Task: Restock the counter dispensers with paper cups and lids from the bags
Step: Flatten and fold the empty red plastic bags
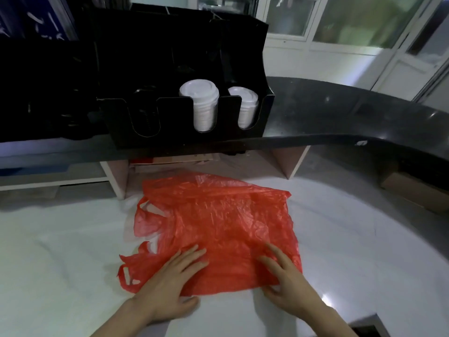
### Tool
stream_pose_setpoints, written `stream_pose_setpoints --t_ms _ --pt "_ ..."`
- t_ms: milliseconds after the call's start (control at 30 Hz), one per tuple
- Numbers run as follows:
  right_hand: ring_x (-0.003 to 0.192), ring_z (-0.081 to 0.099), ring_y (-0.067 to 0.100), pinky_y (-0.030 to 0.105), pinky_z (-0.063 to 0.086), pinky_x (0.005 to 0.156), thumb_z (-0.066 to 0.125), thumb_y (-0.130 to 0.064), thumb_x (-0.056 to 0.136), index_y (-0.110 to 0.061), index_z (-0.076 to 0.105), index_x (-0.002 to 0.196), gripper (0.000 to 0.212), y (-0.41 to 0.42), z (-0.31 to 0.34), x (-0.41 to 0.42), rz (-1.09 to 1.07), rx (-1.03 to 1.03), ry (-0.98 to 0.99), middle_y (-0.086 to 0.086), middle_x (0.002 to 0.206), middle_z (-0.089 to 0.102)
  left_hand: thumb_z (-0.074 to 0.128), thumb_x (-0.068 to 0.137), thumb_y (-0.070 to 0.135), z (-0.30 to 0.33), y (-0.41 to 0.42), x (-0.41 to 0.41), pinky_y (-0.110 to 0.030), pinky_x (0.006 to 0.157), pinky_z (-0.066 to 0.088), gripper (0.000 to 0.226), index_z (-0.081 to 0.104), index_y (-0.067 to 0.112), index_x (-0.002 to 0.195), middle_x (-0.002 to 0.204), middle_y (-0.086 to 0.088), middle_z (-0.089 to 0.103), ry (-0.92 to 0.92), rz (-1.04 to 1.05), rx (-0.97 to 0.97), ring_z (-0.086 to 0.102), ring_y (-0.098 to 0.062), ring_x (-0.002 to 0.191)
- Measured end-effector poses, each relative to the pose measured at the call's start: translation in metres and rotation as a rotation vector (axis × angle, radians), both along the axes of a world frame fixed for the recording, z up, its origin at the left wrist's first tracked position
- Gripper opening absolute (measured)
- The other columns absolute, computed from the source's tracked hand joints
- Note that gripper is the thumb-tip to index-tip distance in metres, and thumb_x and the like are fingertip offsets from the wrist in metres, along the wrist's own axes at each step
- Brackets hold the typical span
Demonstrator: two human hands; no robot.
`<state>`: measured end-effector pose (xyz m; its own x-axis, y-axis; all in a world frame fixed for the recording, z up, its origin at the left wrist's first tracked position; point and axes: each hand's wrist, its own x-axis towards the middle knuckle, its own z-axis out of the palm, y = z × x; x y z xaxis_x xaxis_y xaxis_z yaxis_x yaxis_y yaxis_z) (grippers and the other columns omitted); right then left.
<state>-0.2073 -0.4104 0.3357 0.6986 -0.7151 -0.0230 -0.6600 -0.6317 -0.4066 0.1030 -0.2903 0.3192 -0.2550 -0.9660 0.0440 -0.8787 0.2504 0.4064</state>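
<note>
A flat, crumpled red plastic bag [213, 222] lies spread on the white work surface [60, 251]. My left hand [170, 285] presses on its near left part with straight fingers. My right hand [284, 283] rests flat on its near right part, fingers spread. Nothing shows inside the bag. On the dark raised counter [340, 113] stands a black dispenser [184, 98] with three front slots. A stack of white lids [201, 105] fills the middle slot and a second white lid stack [245, 105] the right slot. The left slot [145, 117] looks dark, its contents unclear.
Under the counter a recess with pink side panels [289, 161] holds flat cardboard. A brown box [410, 190] sits at the right under the counter's curve. A dark opening [369, 329] cuts the surface near the bottom right. Windows and a door fill the background.
</note>
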Motion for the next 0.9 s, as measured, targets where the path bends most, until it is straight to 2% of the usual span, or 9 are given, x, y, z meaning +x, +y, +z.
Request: stream_pose_setpoints --t_ms 100,167,367,433,500,567,733,800,900 --pt "0.124 0.047 0.018 0.035 0.044 0.103 0.058 -0.031 0.059 -0.035 0.062 0.122 0.063 -0.001 0.001 -0.004 0.011 -0.149 0.036 0.000 0.135 0.048 0.062 0.069 0.052 -0.001 0.006 0.010 -0.033 0.116 0.011 0.077 0.045 0.035 0.142 0.157 0.015 0.028 -0.134 -0.061 -0.002 0.013 -0.007 0.148" --pt "0.109 0.052 0.020 0.044 0.038 0.102 0.058 -0.034 0.052 -0.035 0.065 0.117 0.066 0.001 0.004 -0.003 0.042 -0.232 0.145 -0.002 0.113 0.058 0.061 0.061 0.053 0.006 0.006 0.012 -0.036 0.115 0.014 0.080 0.050 0.036 0.138 0.154 0.014 0.034 -0.185 -0.061 0.018 0.020 -0.011 0.147" --pt "0.081 0.050 0.015 0.029 0.040 0.083 0.074 -0.029 0.053 -0.030 0.067 0.104 0.052 -0.010 0.000 -0.011 -0.038 -0.335 0.110 -0.011 0.083 0.061 0.071 0.057 0.059 0.008 0.011 0.031 -0.034 0.106 0.042 0.080 0.048 0.048 0.132 0.145 0.027 0.037 0.029 0.110 -0.027 0.043 0.000 0.129" --pt "0.076 0.055 0.016 0.026 0.043 0.071 0.062 -0.032 0.065 -0.029 0.065 0.096 0.031 -0.011 0.007 -0.012 -0.162 -0.263 0.068 -0.011 0.077 0.061 0.067 0.059 0.075 0.011 0.015 0.035 -0.036 0.113 0.028 0.077 0.052 0.048 0.130 0.140 0.021 0.045 -0.009 0.114 -0.016 0.042 -0.004 0.130" --pt "0.074 0.059 0.022 0.028 0.040 0.064 0.052 -0.032 0.071 -0.027 0.059 0.094 0.025 -0.011 0.019 -0.010 -0.275 -0.172 0.055 -0.006 0.076 0.062 0.055 0.059 0.091 0.019 0.019 0.035 -0.031 0.115 0.015 0.086 0.044 0.053 0.136 0.143 0.018 0.034 -0.075 0.146 0.008 0.027 -0.004 0.135" --pt "0.074 0.055 0.023 0.031 0.035 0.062 0.050 -0.029 0.079 -0.025 0.048 0.099 0.020 -0.012 0.030 -0.006 -0.313 -0.067 0.066 -0.003 0.081 0.060 0.047 0.058 0.096 0.026 0.023 0.034 -0.029 0.116 0.018 0.092 0.026 0.062 0.141 0.139 0.025 0.013 -0.072 0.166 0.075 0.016 -0.002 0.132" --pt "0.088 0.059 0.022 0.032 0.038 0.066 0.047 -0.035 0.090 -0.024 0.050 0.099 0.014 -0.027 0.038 -0.001 -0.342 0.003 0.215 -0.005 0.096 0.043 0.067 0.067 0.052 0.044 0.009 0.043 -0.012 0.081 0.045 0.034 0.055 0.074 0.091 0.093 0.034 0.064 0.296 0.308 0.169 0.061 0.007 0.088" --pt "0.095 0.060 0.021 0.032 0.042 0.069 0.047 -0.038 0.089 -0.025 0.054 0.103 0.020 -0.030 0.039 0.002 -0.373 0.008 0.268 -0.004 0.100 0.046 0.078 0.072 0.043 0.043 0.001 0.053 -0.009 0.084 0.044 0.033 0.066 0.057 0.099 0.101 0.025 0.069 0.455 0.420 0.283 0.062 0.006 0.095" --pt "0.104 0.059 0.021 0.033 0.042 0.080 0.052 -0.038 0.085 -0.028 0.050 0.112 0.029 -0.033 0.035 0.006 -0.396 -0.135 0.335 -0.006 0.107 0.062 0.088 0.059 0.048 0.041 -0.008 0.063 -0.014 0.088 0.044 0.057 0.064 0.039 0.110 0.110 0.016 0.066 0.566 0.523 0.388 0.060 0.000 0.104"
